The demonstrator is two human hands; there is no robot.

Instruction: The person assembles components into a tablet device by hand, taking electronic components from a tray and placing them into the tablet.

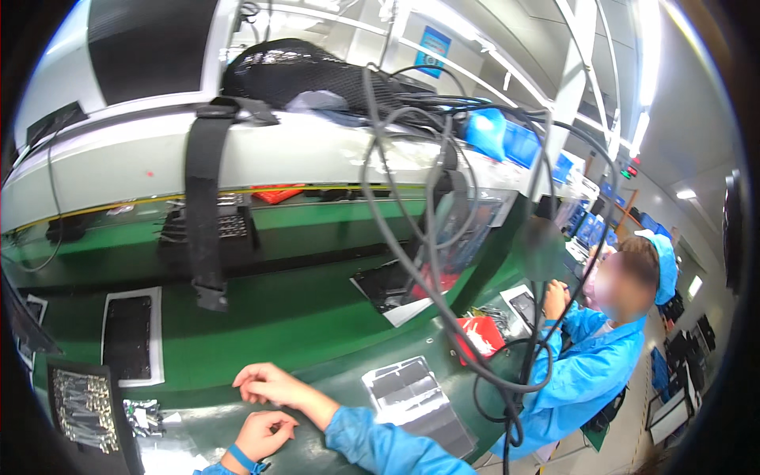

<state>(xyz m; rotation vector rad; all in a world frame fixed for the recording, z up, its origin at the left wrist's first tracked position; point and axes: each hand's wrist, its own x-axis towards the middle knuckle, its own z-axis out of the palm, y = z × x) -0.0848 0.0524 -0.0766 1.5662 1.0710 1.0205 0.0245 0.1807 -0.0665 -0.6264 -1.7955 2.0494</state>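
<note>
Curling loosely, the right hand (273, 386) and left hand (265, 435) show narrow fingers, any grip unclear; nearby small parts (144, 418) look light, stiff, best pinched mid-length

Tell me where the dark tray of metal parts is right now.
In the head view, the dark tray is at the lower left on the green bench, left of the left hand, with small loose parts just right of it.
</note>
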